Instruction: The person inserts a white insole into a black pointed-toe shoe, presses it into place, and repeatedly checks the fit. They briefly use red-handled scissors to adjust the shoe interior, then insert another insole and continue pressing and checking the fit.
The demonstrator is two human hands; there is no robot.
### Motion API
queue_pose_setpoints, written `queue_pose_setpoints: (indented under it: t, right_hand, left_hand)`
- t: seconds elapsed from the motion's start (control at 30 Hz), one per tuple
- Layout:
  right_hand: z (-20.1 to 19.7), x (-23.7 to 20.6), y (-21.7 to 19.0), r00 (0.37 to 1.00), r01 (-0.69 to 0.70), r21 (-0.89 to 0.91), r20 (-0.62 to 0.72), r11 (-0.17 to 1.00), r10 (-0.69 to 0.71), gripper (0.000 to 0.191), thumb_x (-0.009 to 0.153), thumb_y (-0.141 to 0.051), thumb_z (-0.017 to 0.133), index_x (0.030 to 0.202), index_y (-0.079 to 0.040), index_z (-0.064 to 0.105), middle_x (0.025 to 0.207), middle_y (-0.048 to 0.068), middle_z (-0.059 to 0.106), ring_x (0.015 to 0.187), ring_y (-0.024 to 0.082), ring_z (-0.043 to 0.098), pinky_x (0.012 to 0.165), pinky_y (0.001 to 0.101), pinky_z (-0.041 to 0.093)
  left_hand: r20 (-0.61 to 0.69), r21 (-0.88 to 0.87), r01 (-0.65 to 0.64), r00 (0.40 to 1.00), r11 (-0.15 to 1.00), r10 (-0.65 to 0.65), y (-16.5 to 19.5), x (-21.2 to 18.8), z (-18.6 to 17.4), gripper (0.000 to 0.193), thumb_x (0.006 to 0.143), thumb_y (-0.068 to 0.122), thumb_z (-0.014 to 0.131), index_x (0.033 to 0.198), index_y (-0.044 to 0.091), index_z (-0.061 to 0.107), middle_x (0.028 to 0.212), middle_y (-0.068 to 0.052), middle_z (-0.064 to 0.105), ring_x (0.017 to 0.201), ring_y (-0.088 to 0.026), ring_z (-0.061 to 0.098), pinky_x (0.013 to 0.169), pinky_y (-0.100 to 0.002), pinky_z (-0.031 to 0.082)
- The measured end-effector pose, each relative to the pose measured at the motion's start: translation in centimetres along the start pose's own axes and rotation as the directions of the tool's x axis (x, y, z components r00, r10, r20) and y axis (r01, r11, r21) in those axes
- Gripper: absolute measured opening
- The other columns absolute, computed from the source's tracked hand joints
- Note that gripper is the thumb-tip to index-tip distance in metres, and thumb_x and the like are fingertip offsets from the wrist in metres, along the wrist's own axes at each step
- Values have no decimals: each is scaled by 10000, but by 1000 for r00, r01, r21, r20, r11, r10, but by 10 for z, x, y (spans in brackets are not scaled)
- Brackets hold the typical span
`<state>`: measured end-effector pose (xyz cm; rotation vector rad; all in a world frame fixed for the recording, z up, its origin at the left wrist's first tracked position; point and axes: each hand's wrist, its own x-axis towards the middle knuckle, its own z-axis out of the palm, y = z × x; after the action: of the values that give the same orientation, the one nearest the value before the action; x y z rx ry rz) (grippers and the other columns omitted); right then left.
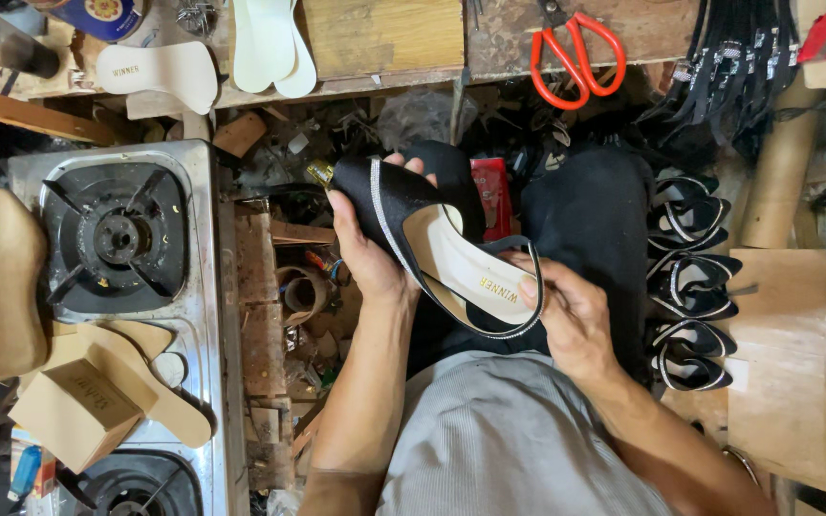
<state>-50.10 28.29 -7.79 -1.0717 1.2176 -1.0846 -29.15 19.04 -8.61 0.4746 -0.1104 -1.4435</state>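
The black shoe (pixel 432 239) sat over the person's lap, its upper and pale insole already joined; the left hand (pixel 370 258) gripped its toe end, the right hand (pixel 571 320) pinched the sparkling rim at the heel, so trimming there looked unfinished. Room was tight: gas stove (pixel 121 239) left of the shoe, stacked black uppers (pixel 690 287) right, red scissors (pixel 576 57) beyond.

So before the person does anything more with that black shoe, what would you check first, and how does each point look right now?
1. Left hand grips the black shoe at the toe: ok.
2. Right hand pinches the heel rim: ok.
3. Cream insole lies flat inside: ok.
4. Sparkly trim unbroken all round: cannot tell.
5. Red scissors lie apart from both hands: ok.
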Motion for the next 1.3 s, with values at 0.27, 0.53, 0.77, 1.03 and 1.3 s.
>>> queue_pose_setpoints:
  t: [0.27,0.53,0.77,1.03,1.3]
  right_hand:
    - [-1,21,4,971,-223,277,149,934,187,433,1026,-256,639,1343,39,628,1107,66,698,939,111,622,801,276,522]
    - [5,16,14,975,-115,116,204,987,90,725,828,-107,786,1459,47,462,1331,125,651,1210,169,625,1029,305,507]
    - [-12,13,21,967,-175,-83,174,981,188,519,961,-301,660,1340,53,635,1107,112,758,985,149,689,884,277,541]
    - [10,6,-8,982,-31,-322,166,946,89,378,986,-308,639,867,33,749,880,77,753,735,120,721,640,269,541]
    - [16,1,-4,987,120,-467,150,876,-55,371,1045,-273,563,835,23,638,698,114,612,602,208,589,583,327,466]
  left_hand:
    - [-142,-24,29,989,999,-33,-6,17,-16,705,1041,583,446,1328,-52,556,1278,-192,655,1201,-357,638,1044,-501,519]
    - [3,8,17,1000,1000,-17,4,13,-14,738,1047,616,430,1365,-39,548,1277,-231,656,1155,-385,648,1038,-507,520]
    - [124,27,138,982,990,-140,14,4,-3,819,1040,657,409,1401,-68,525,1285,-260,660,1167,-389,653,1069,-495,514]
    - [253,232,168,941,958,-226,2,-14,5,770,1079,610,404,1409,-77,516,1277,-255,674,1160,-344,671,1057,-459,544]
    - [130,217,243,953,946,-274,-8,-16,6,751,1085,592,371,1400,-76,511,1263,-231,671,1130,-329,670,1010,-456,557]
